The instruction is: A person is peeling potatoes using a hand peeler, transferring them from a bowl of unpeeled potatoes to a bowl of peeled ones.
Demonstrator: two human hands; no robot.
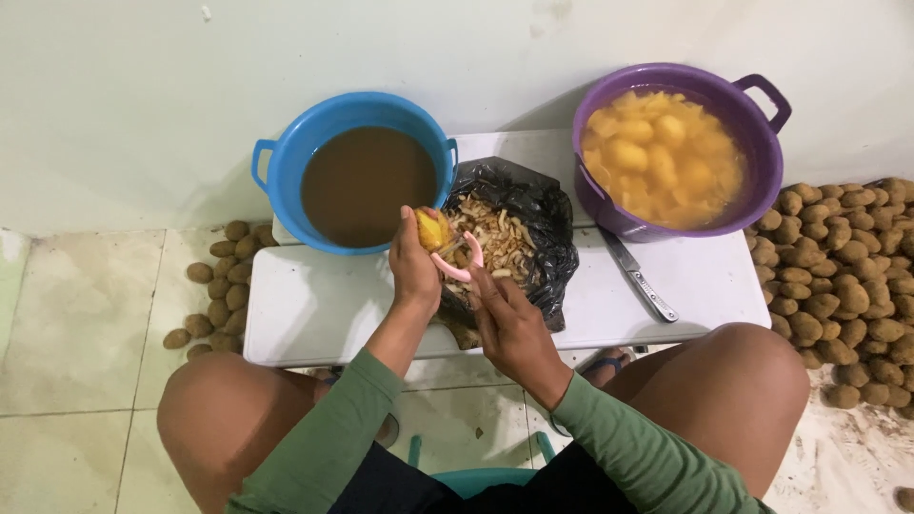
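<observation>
Left hand (pixel 414 266) clenches a half-peeled potato (pixel 431 228); right hand (pixel 509 324) grips a pink peeler (pixel 455 269) just below. Wet and likely slippery, firm: best held around its middle.

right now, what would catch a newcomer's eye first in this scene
Most likely the two bright tubs on the white table: a purple tub at right, full of peeled yellow potatoes in water, and a blue tub at left, holding murky brown water. Between them, the left hand holds a half-peeled potato while the right hand works a pink peeler over a black bag of peelings. Unpeeled potatoes lie heaped on the floor at right.
</observation>
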